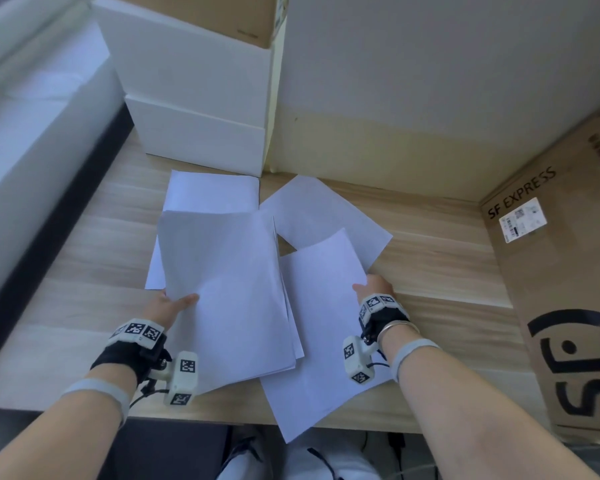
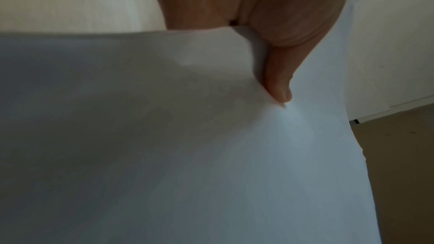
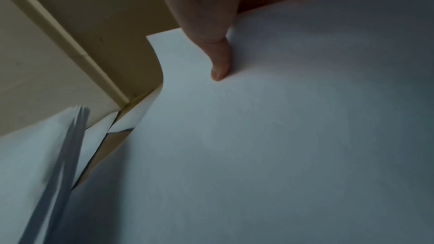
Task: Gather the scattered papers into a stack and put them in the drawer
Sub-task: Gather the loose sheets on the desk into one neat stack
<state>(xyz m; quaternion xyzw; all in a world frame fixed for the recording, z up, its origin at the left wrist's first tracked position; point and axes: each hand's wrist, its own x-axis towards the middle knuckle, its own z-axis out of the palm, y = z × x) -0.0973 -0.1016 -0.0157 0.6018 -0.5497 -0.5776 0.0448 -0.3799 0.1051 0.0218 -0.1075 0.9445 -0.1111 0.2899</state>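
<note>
Several white paper sheets lie on a wooden desk (image 1: 447, 271). My left hand (image 1: 174, 303) pinches the left edge of a small stack of sheets (image 1: 229, 292), thumb on top, and the stack is lifted off the desk. In the left wrist view the thumb (image 2: 279, 88) presses on that stack (image 2: 187, 146). My right hand (image 1: 373, 287) pinches the right edge of a single sheet (image 1: 321, 327) lying beside the stack, its near corner over the desk's front edge. The right wrist view shows the thumb (image 3: 219, 66) on this sheet (image 3: 281, 136). Two more sheets (image 1: 212, 190) (image 1: 326, 216) lie farther back. No drawer is in view.
Stacked white boxes (image 1: 194, 98) with a cardboard box on top stand at the back left. A large SF Express cardboard box (image 1: 568, 271) fills the right side. A cream wall panel (image 1: 430, 98) closes the back. A window sill (image 1: 32, 116) runs along the left.
</note>
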